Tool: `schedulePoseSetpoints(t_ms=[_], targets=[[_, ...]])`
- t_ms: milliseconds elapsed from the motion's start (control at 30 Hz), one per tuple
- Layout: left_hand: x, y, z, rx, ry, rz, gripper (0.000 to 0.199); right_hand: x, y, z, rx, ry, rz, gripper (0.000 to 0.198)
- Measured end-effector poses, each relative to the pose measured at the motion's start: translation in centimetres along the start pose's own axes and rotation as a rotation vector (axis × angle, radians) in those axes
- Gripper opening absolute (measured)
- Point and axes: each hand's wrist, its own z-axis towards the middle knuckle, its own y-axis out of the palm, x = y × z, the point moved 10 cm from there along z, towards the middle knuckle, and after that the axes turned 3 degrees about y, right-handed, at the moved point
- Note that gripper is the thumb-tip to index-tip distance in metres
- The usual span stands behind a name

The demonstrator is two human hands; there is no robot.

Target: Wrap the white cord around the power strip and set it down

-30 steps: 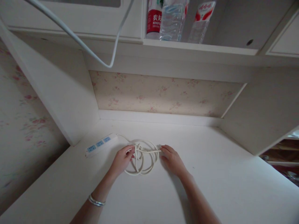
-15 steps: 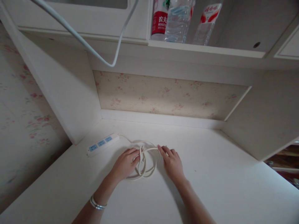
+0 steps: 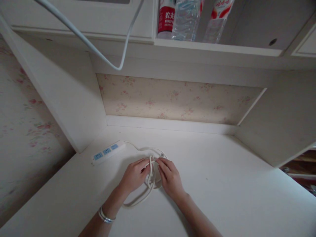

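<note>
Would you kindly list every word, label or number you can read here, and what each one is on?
"农夫": red label of the left bottle on the shelf.
"NONGFU": same label, beneath those characters; the smaller line under it is too small to read.
Right bottle: characters on its red-and-white label, too blurred to read surely.
Power strip: no readable lettering.

At 8 o'clock, power strip [image 3: 108, 154] in smooth white plastic, blue plastic sockets [image 3: 106, 151]. At 6 o'clock, cable [image 3: 151, 168] sheathed in smooth, dull cream plastic. At 7 o'clock, bracelet [image 3: 103, 217] of polished, silvery metal. Toward 1 o'clock, bottles [image 3: 186, 23] in clear, glossy, ridged plastic. At 4 o'clock, desktop [image 3: 227, 181] smooth, low-sheen. At 9 o'clock, wallpaper [image 3: 32, 125] matt, flower-printed.
</note>
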Motion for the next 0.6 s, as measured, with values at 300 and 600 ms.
schedulePoseSetpoints(t_ms=[300, 600], targets=[[-1.0, 0.3, -0.2, 0.033, -0.032, 0.043, 0.027, -0.3, 3.2, -0.4, -0.159, 0.288, 0.156, 0.025], [-2.2, -1.2, -0.1, 0.166, -0.061, 0.032, 0.028, 4.9, 1.5, -0.8, 0.013, 0.63, 0.331, 0.039]])
